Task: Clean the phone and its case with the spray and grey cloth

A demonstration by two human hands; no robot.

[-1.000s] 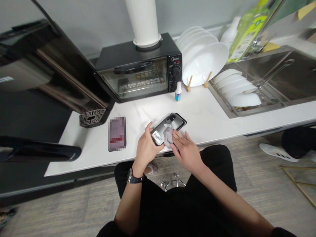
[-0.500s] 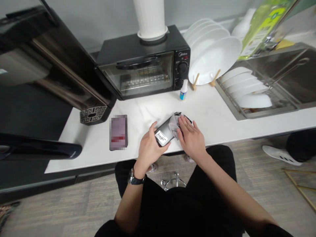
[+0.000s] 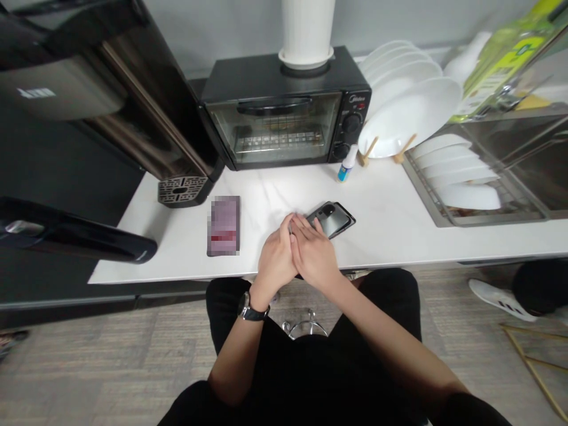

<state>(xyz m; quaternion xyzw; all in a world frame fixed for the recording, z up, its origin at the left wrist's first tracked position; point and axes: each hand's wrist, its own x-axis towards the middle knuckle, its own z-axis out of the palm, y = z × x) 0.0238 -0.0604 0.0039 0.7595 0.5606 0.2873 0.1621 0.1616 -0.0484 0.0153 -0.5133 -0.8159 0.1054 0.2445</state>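
A glossy grey, slab-shaped smartphone with a dark camera block (image 3: 335,220) lies aslant on the white, stone-look tabletop (image 3: 399,234), in from the front edge and right of the hands. A thin black-rimmed flat piece (image 3: 351,212) shows along its far right end; whether it lies under the phone or just beside it, I cannot tell.

The left hand (image 3: 276,253) and the right hand (image 3: 314,253) meet over the phone's near left end, the right with its fingers laid together across it. Their palms are hidden, so I cannot tell whether either is grasping the phone or merely resting on it.

The likeliest trouble is a slip: the surface looks smooth, and a hard pull toward the body could carry the phone over the front edge. Uneven pressure might also part it from the black-rimmed piece. A wide left swing could knock the flat, purple, blurred-out rectangle (image 3: 225,226) off the front edge, while a careless reach could topple the slim white spray bottle with a blue label (image 3: 346,165) standing farther back.
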